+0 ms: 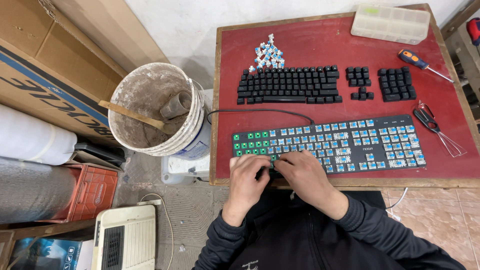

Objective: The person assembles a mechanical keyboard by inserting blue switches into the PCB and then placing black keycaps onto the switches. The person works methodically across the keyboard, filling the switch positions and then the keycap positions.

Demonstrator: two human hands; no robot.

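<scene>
The keyboard point(345, 142), black and with its keycaps taken off, lies on the near part of the red table point(450, 107), at about 6 o'clock of the tabletop. Its switches are blue, with some green ones at the left end. Both hands rest on its near left part. The left hand point(248, 176) presses curled fingers on the board; the right hand point(303, 171) touches it just beside. Whether they pinch something small, I cannot tell.

At 12 o'clock from the keyboard the removed keycaps point(290, 85) lie in rows, and beyond them a pile of loose switches point(266, 55). At 3 o'clock lies a wire puller tool point(440, 130); at 1 o'clock a screwdriver point(422, 64) and a plastic box point(391, 22). At 9 o'clock, off the table, stands a dirty bucket point(155, 110).
</scene>
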